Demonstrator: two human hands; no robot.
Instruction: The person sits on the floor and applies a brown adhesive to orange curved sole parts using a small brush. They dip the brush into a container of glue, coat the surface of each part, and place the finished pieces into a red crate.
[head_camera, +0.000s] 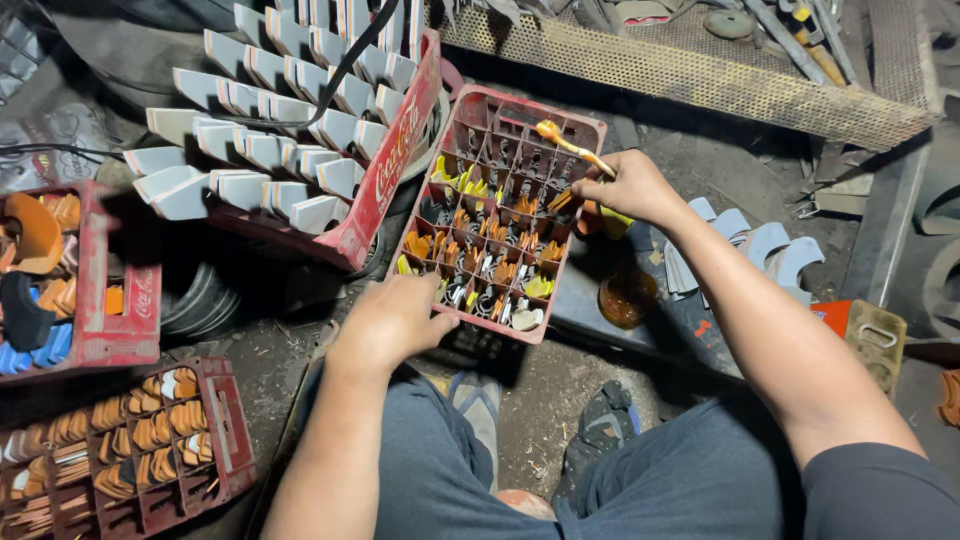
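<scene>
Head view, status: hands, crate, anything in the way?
Left hand grips near rim of red crate. Right hand holds glue-coated brush over its compartments. Crate holds curved pieces. Glue jar beside it; nothing blocking.

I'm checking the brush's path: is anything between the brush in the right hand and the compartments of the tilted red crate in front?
Nothing visible. The right hand holds the brush directly over the red crate, whose open compartments lie uncovered. The left hand grips the crate's near edge, off to the side of the brush.

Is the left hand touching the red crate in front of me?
Touching. The head view shows the left hand resting on the near rim of the red crate, its fingers curled over the edge.
</scene>
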